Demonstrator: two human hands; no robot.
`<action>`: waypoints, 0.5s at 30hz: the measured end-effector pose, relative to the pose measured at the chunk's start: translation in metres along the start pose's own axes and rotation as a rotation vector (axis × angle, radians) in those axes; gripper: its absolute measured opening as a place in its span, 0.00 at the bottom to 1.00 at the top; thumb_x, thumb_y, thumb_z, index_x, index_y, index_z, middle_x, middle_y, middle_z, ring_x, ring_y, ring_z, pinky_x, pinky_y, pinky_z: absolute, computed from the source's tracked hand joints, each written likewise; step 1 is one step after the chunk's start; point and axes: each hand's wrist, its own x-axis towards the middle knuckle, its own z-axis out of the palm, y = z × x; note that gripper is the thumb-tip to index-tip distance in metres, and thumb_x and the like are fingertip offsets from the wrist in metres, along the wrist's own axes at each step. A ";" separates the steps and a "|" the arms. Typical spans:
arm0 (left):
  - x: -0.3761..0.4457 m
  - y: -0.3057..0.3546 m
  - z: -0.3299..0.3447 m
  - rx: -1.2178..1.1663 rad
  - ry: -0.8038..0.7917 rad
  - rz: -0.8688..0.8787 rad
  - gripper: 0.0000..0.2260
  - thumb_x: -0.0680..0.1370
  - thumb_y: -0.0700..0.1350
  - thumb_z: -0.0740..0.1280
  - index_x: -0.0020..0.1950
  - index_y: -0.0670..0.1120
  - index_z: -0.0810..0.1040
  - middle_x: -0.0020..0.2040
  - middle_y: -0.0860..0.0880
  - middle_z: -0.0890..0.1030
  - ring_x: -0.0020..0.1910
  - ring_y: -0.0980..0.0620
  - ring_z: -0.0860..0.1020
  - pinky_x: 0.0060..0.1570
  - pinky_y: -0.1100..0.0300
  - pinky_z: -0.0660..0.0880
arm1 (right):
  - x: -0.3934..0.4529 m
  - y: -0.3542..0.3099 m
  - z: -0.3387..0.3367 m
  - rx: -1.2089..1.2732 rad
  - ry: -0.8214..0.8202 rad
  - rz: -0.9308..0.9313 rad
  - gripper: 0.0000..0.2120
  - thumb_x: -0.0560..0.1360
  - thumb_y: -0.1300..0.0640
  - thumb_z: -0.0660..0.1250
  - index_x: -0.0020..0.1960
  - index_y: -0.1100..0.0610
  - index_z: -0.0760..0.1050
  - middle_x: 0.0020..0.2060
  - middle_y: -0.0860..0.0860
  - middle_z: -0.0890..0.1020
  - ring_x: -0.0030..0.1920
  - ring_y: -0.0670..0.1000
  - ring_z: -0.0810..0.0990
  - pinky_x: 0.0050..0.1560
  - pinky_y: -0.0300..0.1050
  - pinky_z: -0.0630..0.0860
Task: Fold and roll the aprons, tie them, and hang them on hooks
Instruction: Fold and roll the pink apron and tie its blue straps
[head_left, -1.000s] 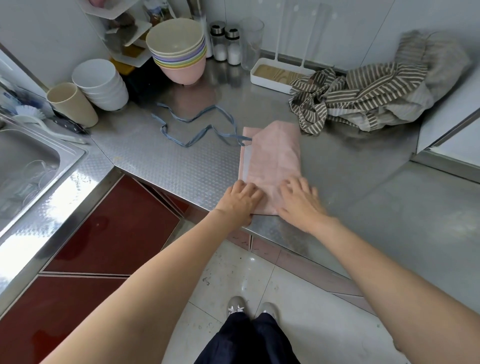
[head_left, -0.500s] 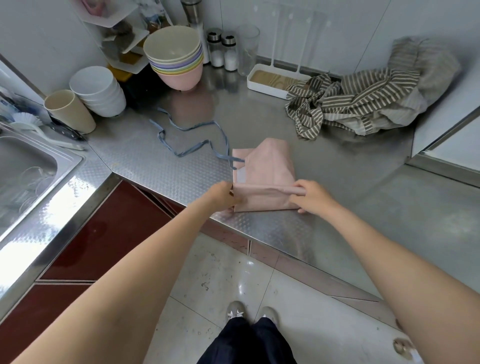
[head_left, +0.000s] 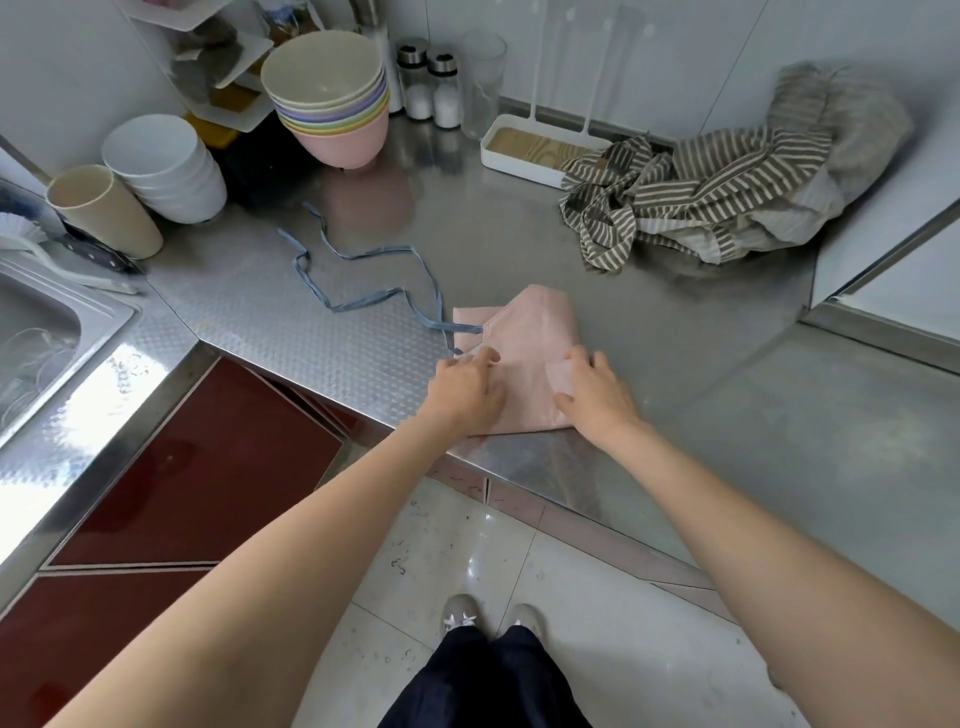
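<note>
The blue ties (head_left: 363, 291) are trailing left across the counter (head_left: 260, 322), probably left free for knotting. The left hand (head_left: 467, 387) and right hand (head_left: 592, 395) are pressing flat-fingered on the folded pink apron (head_left: 530, 338) near the counter's edge, flattening its fold.

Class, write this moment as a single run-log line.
step: rolling pink apron | left hand: presses apron | right hand: presses apron | blue ties: loose on counter | striped apron: unfolded

Bare counter (head_left: 675, 364) right of apron (head_left: 524, 338); ties (head_left: 363, 291) left.
</note>
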 end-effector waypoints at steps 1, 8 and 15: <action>0.004 0.005 -0.004 -0.107 0.064 -0.116 0.18 0.78 0.45 0.57 0.68 0.45 0.65 0.63 0.45 0.74 0.63 0.40 0.70 0.59 0.52 0.69 | 0.000 0.001 -0.001 0.006 0.006 -0.009 0.20 0.76 0.55 0.63 0.66 0.58 0.63 0.61 0.59 0.68 0.58 0.63 0.75 0.53 0.52 0.73; 0.030 0.017 -0.017 -0.250 0.004 -0.433 0.12 0.78 0.42 0.60 0.60 0.38 0.72 0.59 0.40 0.76 0.59 0.40 0.73 0.49 0.54 0.70 | -0.001 0.011 -0.010 0.217 -0.046 -0.073 0.18 0.75 0.58 0.65 0.64 0.58 0.69 0.55 0.58 0.70 0.57 0.63 0.75 0.54 0.58 0.74; 0.034 0.021 -0.024 -0.289 -0.101 -0.444 0.20 0.76 0.46 0.67 0.65 0.42 0.71 0.61 0.43 0.75 0.59 0.44 0.74 0.53 0.56 0.72 | 0.000 0.020 -0.015 0.249 -0.006 -0.163 0.12 0.75 0.60 0.65 0.57 0.61 0.72 0.50 0.57 0.74 0.53 0.58 0.74 0.45 0.43 0.68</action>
